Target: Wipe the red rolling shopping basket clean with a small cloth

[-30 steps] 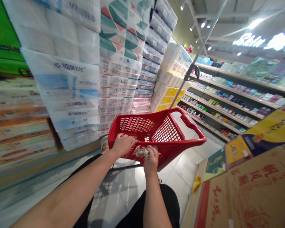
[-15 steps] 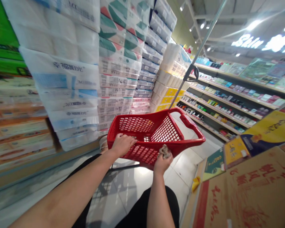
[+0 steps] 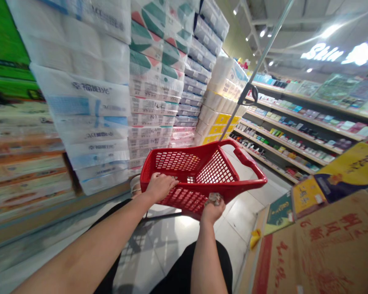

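Note:
A red plastic shopping cart [image 3: 194,186] with perforated walls stands in front of me, its handle [image 3: 248,160] toward the right. My left hand [image 3: 161,188] lies over the near rim at the left, fingers curled over the edge. Farther right, my right hand [image 3: 212,212] is closed around a crumpled greyish-white cloth [image 3: 214,199], which is up against the outside of the near wall. Part of the cloth is hidden by my fingers. The part of the basket I can see into shows only its mesh and floor.
Tall stacks of wrapped tissue packs [image 3: 95,98] rise on the left. Cardboard boxes [image 3: 334,245] line the right side, with a yellow object [image 3: 255,238] at their foot. Behind the cart stand a metal pole [image 3: 263,57] and stocked shelves [image 3: 303,118]. Tiled floor [image 3: 178,241] lies below.
My right hand has moved slightly down and right along the cart wall, and the cloth now looks flatter and lower. My left hand stays on the rim. The view has shifted slightly.

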{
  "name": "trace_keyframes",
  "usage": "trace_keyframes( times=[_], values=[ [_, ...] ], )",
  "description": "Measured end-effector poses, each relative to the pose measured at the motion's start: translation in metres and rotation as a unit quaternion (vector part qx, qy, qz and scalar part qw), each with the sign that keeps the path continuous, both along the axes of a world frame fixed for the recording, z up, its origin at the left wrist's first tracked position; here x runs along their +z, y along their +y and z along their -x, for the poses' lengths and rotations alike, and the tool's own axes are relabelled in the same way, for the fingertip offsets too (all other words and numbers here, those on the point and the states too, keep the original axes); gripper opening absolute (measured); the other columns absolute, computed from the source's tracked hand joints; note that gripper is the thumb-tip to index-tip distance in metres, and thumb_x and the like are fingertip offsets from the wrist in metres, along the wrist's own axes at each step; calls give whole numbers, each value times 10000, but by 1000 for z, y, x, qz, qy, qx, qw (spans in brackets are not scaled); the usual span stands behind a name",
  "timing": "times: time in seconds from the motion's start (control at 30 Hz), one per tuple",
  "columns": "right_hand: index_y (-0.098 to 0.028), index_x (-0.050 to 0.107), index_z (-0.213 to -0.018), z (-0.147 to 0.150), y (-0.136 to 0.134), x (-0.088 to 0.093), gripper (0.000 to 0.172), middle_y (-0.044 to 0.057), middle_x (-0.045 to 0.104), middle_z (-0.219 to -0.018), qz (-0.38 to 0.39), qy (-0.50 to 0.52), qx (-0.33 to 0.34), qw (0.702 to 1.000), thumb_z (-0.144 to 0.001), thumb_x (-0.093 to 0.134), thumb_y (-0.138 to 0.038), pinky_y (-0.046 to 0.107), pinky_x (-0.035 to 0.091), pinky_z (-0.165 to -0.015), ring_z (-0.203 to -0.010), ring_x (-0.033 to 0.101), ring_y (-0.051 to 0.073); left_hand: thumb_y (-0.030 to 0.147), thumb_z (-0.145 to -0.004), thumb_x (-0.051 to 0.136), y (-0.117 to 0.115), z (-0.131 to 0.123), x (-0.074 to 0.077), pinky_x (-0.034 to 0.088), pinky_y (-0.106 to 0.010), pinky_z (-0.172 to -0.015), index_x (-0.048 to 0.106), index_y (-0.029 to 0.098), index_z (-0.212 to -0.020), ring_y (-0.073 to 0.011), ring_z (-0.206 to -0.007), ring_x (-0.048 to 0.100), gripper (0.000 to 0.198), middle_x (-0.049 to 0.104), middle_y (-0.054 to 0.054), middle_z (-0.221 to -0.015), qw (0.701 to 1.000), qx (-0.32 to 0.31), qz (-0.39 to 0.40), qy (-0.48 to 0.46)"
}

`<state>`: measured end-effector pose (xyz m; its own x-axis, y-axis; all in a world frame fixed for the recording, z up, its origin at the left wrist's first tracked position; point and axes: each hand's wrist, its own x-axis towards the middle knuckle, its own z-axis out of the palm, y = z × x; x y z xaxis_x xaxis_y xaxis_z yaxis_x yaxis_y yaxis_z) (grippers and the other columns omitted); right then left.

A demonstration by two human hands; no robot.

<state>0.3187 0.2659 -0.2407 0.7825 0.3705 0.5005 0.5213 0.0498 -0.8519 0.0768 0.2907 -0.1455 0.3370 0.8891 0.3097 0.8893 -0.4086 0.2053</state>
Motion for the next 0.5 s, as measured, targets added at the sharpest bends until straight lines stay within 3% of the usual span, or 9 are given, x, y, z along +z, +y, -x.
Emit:
trace_keyframes(
  times=[0.1, 0.2, 0.3, 0.4, 0.5],
  values=[
    [-123, 606, -1059, -6, -1, -2, 348, 139, 576, -984, 10, 15, -22, 1000, -748, 511, -248, 444, 491, -801, -886, 592, 283, 435, -971, 353, 1, 0, -1, 293, -402, -924, 698, 355, -962, -173, -932, 565, 354, 719, 12, -927, 1000, 5, 4, -14],
    [-138, 620, -1072, 13, -5, -3, 320, 161, 569, -1084, -8, -78, 47, 996, -785, 529, -248, 458, 468, -898, -1020, 563, 293, 437, -965, 367, 1, 0, -2, 285, -405, -937, 700, 369, -972, -176, -940, 561, 340, 716, 11, -919, 1000, 6, 3, -25],
    [-164, 646, -1068, 42, -9, -4, 274, 146, 572, -1146, -61, -260, 196, 944, -839, 495, -174, 455, 442, -979, -1123, 527, 261, 432, -964, 374, 0, 0, -2, 282, -406, -940, 698, 370, -979, -178, -954, 561, 331, 718, 8, -922, 1000, 7, 5, -24],
    [-188, 670, -1038, 62, -10, -3, 284, 117, 607, -1120, -83, -332, 259, 903, -846, 479, -103, 459, 425, -1012, -1147, 514, 240, 425, -965, 375, -1, 0, 0, 282, -402, -936, 697, 356, -964, -177, -960, 567, 329, 721, 7, -928, 1000, 7, 5, -15],
    [-182, 682, -991, 59, -6, -1, 238, 116, 634, -1058, -90, -287, 239, 923, -845, 501, -130, 450, 448, -976, -1068, 553, 236, 430, -974, 347, -2, 0, 3, 288, -403, -921, 698, 314, -914, -176, -934, 579, 375, 722, -3, -924, 1000, 9, -1, 4]
  ],
)
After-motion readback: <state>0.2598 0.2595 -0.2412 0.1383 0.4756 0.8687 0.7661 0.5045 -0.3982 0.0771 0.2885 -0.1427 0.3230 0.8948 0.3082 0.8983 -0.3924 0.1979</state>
